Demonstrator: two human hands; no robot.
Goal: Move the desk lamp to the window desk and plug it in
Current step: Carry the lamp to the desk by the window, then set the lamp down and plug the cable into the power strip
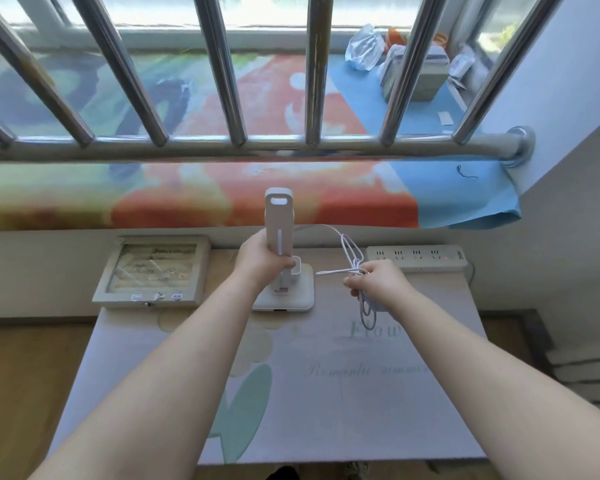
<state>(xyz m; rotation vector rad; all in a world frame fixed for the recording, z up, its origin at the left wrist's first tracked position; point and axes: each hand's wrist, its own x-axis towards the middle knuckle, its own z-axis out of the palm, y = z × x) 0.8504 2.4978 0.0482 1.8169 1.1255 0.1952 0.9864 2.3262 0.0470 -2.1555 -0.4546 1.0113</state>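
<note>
Lamp (pixel 279 237): upright near the surface (pixel 326 393)'s far edge, my left hand (pixel 260 259) gripping its stem. Cord (pixel 352 251): bunched in my right hand (pixel 378 284); power strip (pixel 418 259) just beyond, far right corner, lying along that edge.

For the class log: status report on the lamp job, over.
Left hand grips lamp, on desk. Right hand holds bundled cord, not plugged. Strip just beyond, sockets free.
</note>
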